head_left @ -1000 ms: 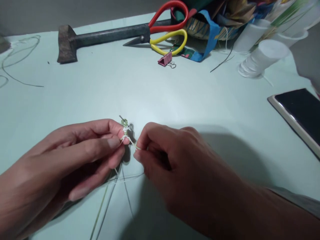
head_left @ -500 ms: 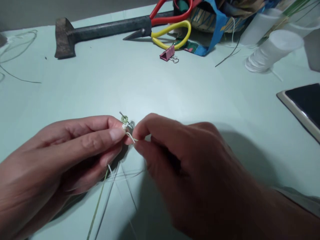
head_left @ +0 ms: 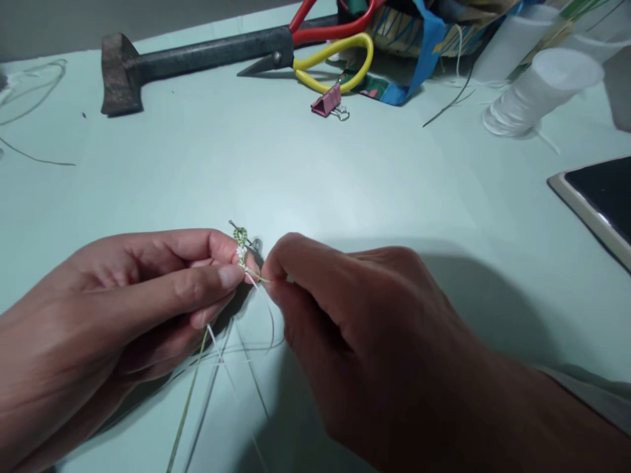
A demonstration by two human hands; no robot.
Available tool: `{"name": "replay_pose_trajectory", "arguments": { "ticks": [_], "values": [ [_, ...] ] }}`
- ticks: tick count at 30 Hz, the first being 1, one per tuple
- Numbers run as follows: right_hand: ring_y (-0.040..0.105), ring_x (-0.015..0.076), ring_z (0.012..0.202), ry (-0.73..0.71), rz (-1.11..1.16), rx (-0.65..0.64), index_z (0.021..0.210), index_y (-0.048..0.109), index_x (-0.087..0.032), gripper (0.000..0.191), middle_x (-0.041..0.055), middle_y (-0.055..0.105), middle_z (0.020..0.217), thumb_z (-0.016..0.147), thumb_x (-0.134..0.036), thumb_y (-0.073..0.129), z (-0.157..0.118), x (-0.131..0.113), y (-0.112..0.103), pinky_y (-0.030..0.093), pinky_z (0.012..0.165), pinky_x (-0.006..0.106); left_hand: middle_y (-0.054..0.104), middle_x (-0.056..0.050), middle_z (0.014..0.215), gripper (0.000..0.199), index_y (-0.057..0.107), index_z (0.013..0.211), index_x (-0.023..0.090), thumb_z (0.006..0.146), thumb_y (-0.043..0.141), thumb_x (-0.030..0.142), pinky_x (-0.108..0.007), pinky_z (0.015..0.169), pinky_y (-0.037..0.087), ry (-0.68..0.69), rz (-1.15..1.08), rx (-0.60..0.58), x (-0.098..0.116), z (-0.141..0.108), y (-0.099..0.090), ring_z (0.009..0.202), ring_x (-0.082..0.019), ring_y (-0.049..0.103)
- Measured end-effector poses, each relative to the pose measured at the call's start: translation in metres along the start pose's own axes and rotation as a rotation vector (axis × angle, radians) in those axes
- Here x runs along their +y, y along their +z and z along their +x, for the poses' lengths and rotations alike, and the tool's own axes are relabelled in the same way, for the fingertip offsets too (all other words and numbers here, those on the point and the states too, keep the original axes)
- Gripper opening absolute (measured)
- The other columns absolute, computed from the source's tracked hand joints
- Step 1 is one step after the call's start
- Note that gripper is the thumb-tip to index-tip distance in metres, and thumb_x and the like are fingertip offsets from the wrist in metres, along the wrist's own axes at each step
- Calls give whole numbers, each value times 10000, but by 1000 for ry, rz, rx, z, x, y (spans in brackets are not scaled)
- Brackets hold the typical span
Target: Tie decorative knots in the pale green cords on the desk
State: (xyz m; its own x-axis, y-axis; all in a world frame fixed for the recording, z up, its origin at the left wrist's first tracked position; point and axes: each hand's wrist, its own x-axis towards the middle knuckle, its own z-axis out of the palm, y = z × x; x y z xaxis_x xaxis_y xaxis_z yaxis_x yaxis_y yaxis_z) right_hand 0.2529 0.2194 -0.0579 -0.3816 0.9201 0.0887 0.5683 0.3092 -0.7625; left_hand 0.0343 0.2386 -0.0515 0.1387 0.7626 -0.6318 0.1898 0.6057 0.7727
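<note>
My left hand [head_left: 162, 295] pinches a small knotted cord piece [head_left: 241, 252] between thumb and forefinger. The piece is green and white, with a green loop at its top and a thin metal pin [head_left: 233, 224] through the loop. My right hand [head_left: 355, 315], just to the right, is closed in a pinch on a thin green cord [head_left: 259, 278] that runs taut from the knots. A white cord [head_left: 266, 299] hangs loose below the pinch. Green and white cord ends [head_left: 190, 394] trail down from under my left hand. The right fingertips are partly hidden.
At the back lie a hammer [head_left: 187, 62], scissors [head_left: 335, 62] with red and yellow handles, and a pink binder clip [head_left: 327, 102]. Back right are a basket [head_left: 394, 33] and a white cord spool [head_left: 539, 92]. A dark-screened device [head_left: 599, 203] lies at the right edge.
The white cord has left my right fingers and now hangs loose; the green cord stays pinched. More of the knotted piece shows above my left thumb. The view has shifted slightly.
</note>
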Motion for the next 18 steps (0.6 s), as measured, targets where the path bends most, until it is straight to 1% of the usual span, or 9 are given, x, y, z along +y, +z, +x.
{"name": "replay_pose_trajectory", "arguments": {
  "ticks": [2,3,6,8,10,12,13,17,18],
  "values": [
    [304,106,426,-40,-3,84,928,634,-268,175,-110,408,532,1033,-184,521,0,0,4,219,424,267,286,67,448,252,767,696,251,816,915,416,-163,366,456,-2,-6,12,-1,0,-1,437,-92,418],
    [318,98,437,-62,13,77,914,635,-258,186,-108,421,544,1033,-175,518,0,0,5,225,425,258,331,65,464,251,767,704,245,822,912,413,-150,351,429,-2,-5,40,-2,-2,-3,415,-66,371],
    [362,80,453,-83,35,39,843,591,-246,216,-106,453,558,1029,-167,516,-1,1,7,273,448,237,350,73,471,220,812,804,246,873,860,449,-105,289,216,17,33,114,-5,-6,-8,377,-13,182],
    [353,86,438,-72,8,65,825,541,-259,220,-111,439,548,1031,-181,528,-1,2,6,283,457,248,317,80,465,170,833,862,262,869,851,430,-103,291,139,24,76,125,-8,-7,-10,373,-12,149],
    [362,94,436,-59,1,59,819,482,-270,227,-118,444,556,1012,-181,559,-1,3,3,296,465,259,291,74,462,117,841,862,275,818,874,379,-103,289,149,30,100,122,-9,-6,-9,371,-46,272],
    [378,99,449,-36,27,-13,790,410,-269,275,-115,455,571,968,-138,575,-1,3,0,292,462,273,252,66,441,99,846,843,282,772,883,341,-99,282,143,23,95,117,-9,-3,-8,410,-102,422],
    [367,101,448,-34,43,-40,781,379,-268,298,-112,442,568,941,-117,581,-1,3,-2,274,451,285,250,67,432,106,849,847,286,759,881,336,-100,281,137,18,88,119,-8,-2,-7,415,-111,437],
    [312,123,441,-22,62,-76,785,318,-270,341,-102,397,547,881,-91,591,-1,2,-5,234,425,324,384,79,450,117,839,845,298,731,862,305,-121,299,137,39,77,157,-5,1,-5,353,-22,200],
    [302,126,448,-26,68,-82,788,312,-270,344,-100,396,548,878,-89,590,0,2,-5,234,425,324,401,78,456,124,837,844,299,723,863,295,-124,305,140,39,71,155,-5,1,-5,353,-20,206]
  ]
}}
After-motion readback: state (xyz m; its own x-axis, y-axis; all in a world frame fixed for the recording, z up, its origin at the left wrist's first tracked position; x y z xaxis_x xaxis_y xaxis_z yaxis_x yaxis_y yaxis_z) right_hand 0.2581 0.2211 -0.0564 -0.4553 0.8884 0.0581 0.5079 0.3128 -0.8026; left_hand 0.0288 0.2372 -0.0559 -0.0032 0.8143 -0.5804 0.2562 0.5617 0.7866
